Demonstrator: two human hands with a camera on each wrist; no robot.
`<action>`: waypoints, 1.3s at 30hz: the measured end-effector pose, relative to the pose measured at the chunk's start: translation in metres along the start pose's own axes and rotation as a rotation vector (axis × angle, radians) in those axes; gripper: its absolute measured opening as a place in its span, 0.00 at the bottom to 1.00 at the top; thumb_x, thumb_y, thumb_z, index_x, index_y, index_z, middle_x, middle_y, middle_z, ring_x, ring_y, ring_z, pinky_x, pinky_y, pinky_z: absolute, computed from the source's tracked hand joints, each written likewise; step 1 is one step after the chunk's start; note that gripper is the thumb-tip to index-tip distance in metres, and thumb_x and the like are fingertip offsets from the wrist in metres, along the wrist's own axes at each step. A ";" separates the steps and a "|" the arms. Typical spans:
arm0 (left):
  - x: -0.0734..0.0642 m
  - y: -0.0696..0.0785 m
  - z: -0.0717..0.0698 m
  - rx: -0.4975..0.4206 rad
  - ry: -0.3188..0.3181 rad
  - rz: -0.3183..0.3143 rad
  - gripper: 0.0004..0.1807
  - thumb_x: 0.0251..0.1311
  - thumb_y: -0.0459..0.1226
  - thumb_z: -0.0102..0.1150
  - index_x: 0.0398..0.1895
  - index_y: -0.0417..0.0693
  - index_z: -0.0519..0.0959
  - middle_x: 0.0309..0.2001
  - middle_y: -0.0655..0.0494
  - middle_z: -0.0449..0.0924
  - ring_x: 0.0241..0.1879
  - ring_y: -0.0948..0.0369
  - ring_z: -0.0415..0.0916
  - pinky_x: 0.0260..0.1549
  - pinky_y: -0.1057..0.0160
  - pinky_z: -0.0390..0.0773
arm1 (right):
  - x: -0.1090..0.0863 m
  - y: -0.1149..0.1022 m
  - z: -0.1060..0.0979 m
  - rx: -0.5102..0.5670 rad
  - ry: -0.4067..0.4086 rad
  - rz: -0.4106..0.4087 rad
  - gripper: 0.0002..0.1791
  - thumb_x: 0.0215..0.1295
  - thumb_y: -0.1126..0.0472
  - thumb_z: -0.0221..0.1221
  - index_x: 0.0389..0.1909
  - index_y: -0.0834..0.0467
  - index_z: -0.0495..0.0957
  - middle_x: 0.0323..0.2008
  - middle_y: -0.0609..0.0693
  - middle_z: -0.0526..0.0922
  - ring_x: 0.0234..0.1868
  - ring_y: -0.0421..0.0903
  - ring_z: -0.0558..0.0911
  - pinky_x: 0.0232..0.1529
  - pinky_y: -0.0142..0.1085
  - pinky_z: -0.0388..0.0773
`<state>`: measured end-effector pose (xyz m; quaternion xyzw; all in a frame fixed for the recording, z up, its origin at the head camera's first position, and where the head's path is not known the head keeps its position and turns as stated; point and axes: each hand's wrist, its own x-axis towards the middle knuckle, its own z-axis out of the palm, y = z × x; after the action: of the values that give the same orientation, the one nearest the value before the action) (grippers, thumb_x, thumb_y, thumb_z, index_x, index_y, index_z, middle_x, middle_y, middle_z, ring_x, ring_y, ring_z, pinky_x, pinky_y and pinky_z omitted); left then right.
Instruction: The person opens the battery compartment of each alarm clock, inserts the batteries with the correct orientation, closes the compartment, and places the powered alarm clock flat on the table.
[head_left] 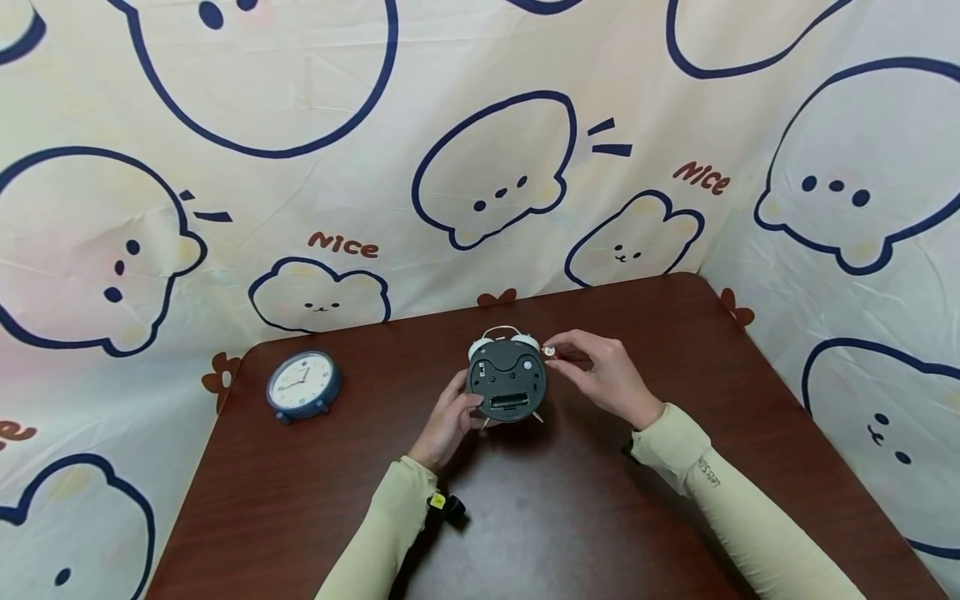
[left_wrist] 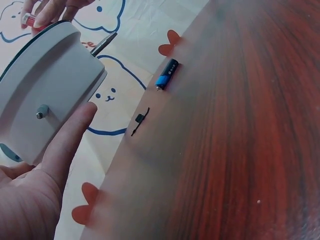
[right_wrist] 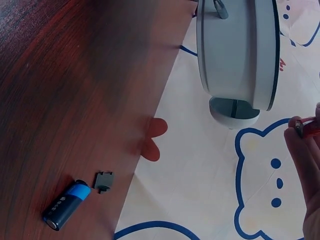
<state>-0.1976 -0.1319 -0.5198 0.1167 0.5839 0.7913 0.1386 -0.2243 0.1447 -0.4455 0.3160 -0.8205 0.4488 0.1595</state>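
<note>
In the head view my left hand (head_left: 447,421) grips a white twin-bell alarm clock (head_left: 504,379) by its lower left side. Its dark back faces me, with the long battery slot (head_left: 510,401) uncovered near the bottom. Thumb and fingertips of my right hand (head_left: 609,377) pinch a small red battery (left_wrist: 30,20) just right of the clock's bells. Both wrist views show the clock's white side, its bare feet and one bell (right_wrist: 234,113). A black and blue battery (right_wrist: 66,205) and a small black battery cover (right_wrist: 103,182) lie on the table.
A blue round clock (head_left: 303,385) with a white dial lies at the left of the brown table (head_left: 570,517). Cloth (head_left: 465,75) with cartoon drawings hangs behind and along the sides, right at the table's edges.
</note>
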 end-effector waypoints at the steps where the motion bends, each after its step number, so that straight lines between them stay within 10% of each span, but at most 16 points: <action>1: 0.000 0.000 0.000 -0.001 -0.001 0.002 0.29 0.71 0.34 0.44 0.75 0.42 0.59 0.54 0.54 0.79 0.43 0.62 0.85 0.39 0.58 0.86 | 0.000 0.000 0.000 0.003 -0.002 0.002 0.18 0.59 0.70 0.73 0.49 0.57 0.85 0.45 0.50 0.89 0.42 0.45 0.90 0.44 0.40 0.88; 39: 0.004 0.000 0.001 0.003 0.002 -0.011 0.29 0.71 0.33 0.44 0.76 0.41 0.58 0.54 0.55 0.79 0.42 0.62 0.85 0.38 0.59 0.86 | 0.000 -0.008 0.000 0.044 0.003 0.020 0.20 0.58 0.72 0.73 0.52 0.59 0.84 0.44 0.51 0.90 0.38 0.42 0.90 0.41 0.35 0.87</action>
<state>-0.2004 -0.1293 -0.5195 0.1129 0.5857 0.7899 0.1422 -0.2191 0.1411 -0.4404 0.3106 -0.8133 0.4689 0.1490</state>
